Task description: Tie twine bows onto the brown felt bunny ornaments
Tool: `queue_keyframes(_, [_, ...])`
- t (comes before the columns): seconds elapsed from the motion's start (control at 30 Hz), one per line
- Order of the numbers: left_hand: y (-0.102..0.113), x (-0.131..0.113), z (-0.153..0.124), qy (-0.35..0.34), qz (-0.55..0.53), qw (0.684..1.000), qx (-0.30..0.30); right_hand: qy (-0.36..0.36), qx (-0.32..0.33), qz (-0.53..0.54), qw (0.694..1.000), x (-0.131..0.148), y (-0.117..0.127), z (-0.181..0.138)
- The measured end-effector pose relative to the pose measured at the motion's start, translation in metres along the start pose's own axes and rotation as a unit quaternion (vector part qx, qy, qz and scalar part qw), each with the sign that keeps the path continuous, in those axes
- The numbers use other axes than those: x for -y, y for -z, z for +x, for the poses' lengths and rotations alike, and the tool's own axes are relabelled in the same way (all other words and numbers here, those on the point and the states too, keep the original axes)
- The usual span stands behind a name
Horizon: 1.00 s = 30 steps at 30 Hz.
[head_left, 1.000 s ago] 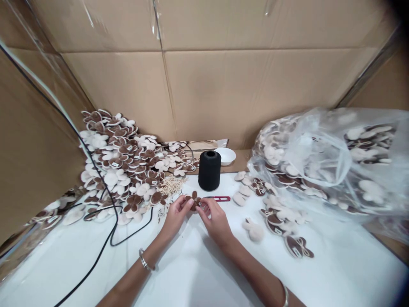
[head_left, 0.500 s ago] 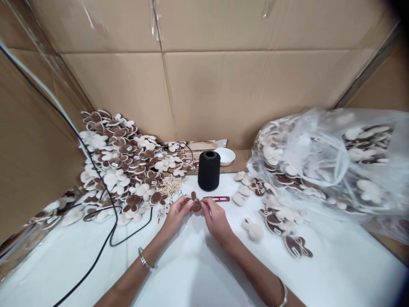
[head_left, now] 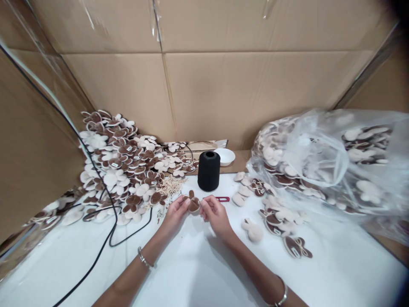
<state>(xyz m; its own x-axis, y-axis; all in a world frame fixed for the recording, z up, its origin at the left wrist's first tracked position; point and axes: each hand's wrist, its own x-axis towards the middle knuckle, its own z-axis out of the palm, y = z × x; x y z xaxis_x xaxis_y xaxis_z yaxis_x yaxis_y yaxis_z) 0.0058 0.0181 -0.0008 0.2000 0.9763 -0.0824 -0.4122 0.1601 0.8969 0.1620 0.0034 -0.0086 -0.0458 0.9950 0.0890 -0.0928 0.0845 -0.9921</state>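
Note:
Above the white table, a small brown bunny-shaped plush piece (head_left: 193,204) with a pale rim is pinched by my left hand (head_left: 175,213). Its ears point up and to the left. At the piece's right edge, the thumb and fingers of my right hand (head_left: 216,216) are pressed together; whatever is between them is too small to make out. Just behind my right hand lies a red flat tool (head_left: 223,199), partly covered by the fingers. A black cone of thread (head_left: 208,171) stands upright beyond my hands. Left of them sits a small heap of cream-coloured bows or cords (head_left: 171,185).
A large pile of brown and cream plush pieces (head_left: 121,157) rises at left, with a black cable (head_left: 110,233) in front. More pieces, some with bows (head_left: 298,247), lie at right beside a filled clear plastic bag (head_left: 316,162). Behind the cone is a white bowl (head_left: 226,157); cardboard walls (head_left: 204,94) enclose the table.
My right hand has turned slightly and shifted a little to the right at the piece's edge, its fingers curling more. The plush piece has tilted slightly in my left hand.

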Motion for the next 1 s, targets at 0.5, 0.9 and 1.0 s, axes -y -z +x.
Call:
queue_keyframes(0.5, [0.0,-0.003,-0.004,-0.15,0.286,0.938,-0.125,-0.04,0.043,-0.003,0.998,-0.001,-0.008,-0.004])
queue_keyframes(0.9, [-0.013,-0.003,-0.022,-0.174,0.475,0.862,-0.028,0.142,0.065,-0.335,0.929,-0.001,-0.005,-0.014])
queue_keyframes(1.0, [-0.015,-0.003,-0.022,-0.142,0.441,0.886,-0.03,0.165,0.058,-0.366,0.914,-0.003,-0.005,-0.014])
